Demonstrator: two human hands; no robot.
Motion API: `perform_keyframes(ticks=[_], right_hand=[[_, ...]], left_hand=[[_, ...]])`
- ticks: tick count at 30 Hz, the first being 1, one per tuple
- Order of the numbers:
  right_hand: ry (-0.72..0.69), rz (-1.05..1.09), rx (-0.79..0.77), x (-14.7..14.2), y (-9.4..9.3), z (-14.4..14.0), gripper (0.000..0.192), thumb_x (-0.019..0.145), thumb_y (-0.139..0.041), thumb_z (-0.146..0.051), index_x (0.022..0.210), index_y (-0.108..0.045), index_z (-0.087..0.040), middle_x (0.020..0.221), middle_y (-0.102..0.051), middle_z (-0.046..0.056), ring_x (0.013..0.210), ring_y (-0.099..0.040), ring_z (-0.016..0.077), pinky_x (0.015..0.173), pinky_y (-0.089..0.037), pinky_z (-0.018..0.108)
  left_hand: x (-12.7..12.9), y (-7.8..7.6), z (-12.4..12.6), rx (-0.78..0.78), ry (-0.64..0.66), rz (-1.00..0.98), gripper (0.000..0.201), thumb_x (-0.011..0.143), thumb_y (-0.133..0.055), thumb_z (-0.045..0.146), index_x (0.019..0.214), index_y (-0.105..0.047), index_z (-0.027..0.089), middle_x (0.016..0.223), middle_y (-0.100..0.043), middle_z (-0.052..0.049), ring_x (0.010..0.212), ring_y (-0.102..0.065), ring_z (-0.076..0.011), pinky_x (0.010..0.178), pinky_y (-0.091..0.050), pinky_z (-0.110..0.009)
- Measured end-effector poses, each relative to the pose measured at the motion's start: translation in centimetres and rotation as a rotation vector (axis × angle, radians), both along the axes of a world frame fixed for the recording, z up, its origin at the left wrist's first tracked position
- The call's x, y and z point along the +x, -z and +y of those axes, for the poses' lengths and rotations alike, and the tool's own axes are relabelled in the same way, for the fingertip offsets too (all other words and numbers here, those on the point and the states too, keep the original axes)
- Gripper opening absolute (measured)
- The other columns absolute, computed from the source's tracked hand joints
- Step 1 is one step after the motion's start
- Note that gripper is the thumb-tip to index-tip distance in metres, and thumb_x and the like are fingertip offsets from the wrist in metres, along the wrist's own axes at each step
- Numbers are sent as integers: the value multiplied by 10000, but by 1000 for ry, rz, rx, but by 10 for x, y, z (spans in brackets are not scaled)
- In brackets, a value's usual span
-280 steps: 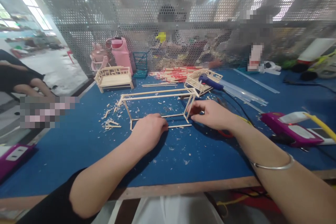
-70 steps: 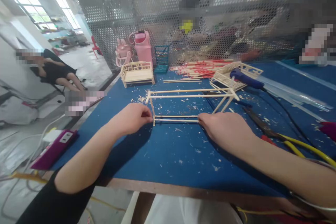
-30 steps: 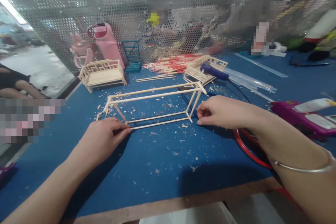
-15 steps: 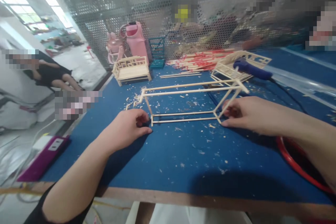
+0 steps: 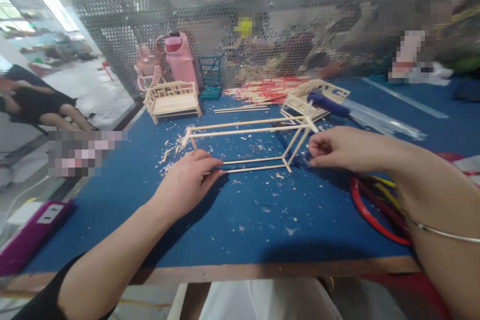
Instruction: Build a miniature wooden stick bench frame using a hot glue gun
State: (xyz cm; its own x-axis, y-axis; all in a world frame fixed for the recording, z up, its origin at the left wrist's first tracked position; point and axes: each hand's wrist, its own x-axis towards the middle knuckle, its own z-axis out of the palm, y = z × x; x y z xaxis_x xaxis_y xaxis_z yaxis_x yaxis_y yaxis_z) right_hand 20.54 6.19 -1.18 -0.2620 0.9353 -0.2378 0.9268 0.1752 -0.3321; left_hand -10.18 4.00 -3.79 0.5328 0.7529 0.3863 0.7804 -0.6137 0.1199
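Observation:
A thin wooden stick frame, shaped like an open box, stands on the blue table in front of me. My left hand pinches the near left bottom corner of the frame. My right hand hovers just right of the frame's right end, fingers curled and close to the slanted end sticks; I cannot tell if they touch. Wood chips lie scattered around the frame.
A finished small wooden bench, pink bottles and a teal basket stand at the back by the perforated screen. Red-tipped sticks, another wooden model with a blue-handled tool, red and yellow cables lie right. A purple device sits left.
My left hand has moved onto the near left corner of the frame and pinches it. My right hand has lifted slightly off the right bottom corner. The view shifted.

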Motion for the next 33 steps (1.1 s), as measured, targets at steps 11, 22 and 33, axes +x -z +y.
perform_keyframes(ticks=[11,22,33], right_hand=[[273,-385,64,32,2,-71,357,810,-458,-529,624,-448,-225,634,-624,53,566,-556,202,487,-318,287],[495,263,190,49,20,-89,271,670,-609,-347,839,-436,-225,545,-508,-47,465,-493,155,459,-336,263],[141,852,195,22,40,-140,574,730,-585,-299,1278,-436,-216,810,-571,10,620,-547,140,533,-455,261]], left_hand=[[67,-17,-1,-216,-159,374,245,869,-518,300,953,-706,167,993,-658,-96,956,-623,-255,787,-497,-332],[75,-24,-8,-234,-176,345,244,863,-454,191,866,-696,166,949,-683,-118,934,-616,-264,744,-468,-329],[78,-26,-91,-502,65,-430,323,928,-355,325,1114,-595,214,966,-698,-33,811,-615,-154,698,-465,-257]])
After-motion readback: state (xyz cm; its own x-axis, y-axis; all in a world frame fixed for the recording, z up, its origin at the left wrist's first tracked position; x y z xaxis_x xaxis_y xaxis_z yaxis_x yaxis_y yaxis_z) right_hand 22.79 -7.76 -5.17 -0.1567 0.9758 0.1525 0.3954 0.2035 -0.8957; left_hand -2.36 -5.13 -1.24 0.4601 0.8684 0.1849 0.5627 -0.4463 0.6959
